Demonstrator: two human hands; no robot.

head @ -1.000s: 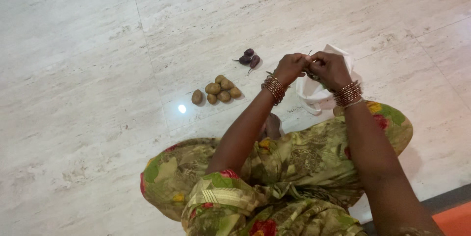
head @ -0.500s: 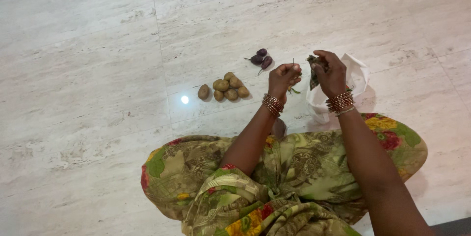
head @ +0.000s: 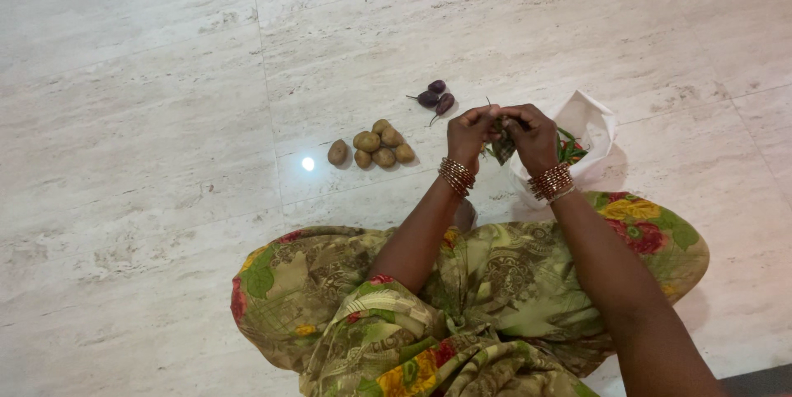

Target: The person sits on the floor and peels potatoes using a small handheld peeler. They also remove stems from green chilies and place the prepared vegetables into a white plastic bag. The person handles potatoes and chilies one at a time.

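Observation:
I sit on a pale marble floor. My left hand (head: 472, 129) and my right hand (head: 530, 134) meet in front of me, both pinching a small bundle of green chillies (head: 501, 143). Just right of them stands an open white bag (head: 592, 116) with more green and red vegetables (head: 568, 149) showing inside. A pile of several potatoes (head: 373, 148) lies on the floor to the left of my hands. Beyond it lie three small purple brinjals (head: 435, 97). Bangles circle both wrists.
My lap, in a green floral garment (head: 462, 306), fills the lower frame. A bright light reflection (head: 308, 163) sits on the floor left of the potatoes. Tile joints run across the marble floor (head: 148, 116).
My hands parted half a second ago, the right one holding the bundle up near the bag. They have come back together on it, a little lower and further left.

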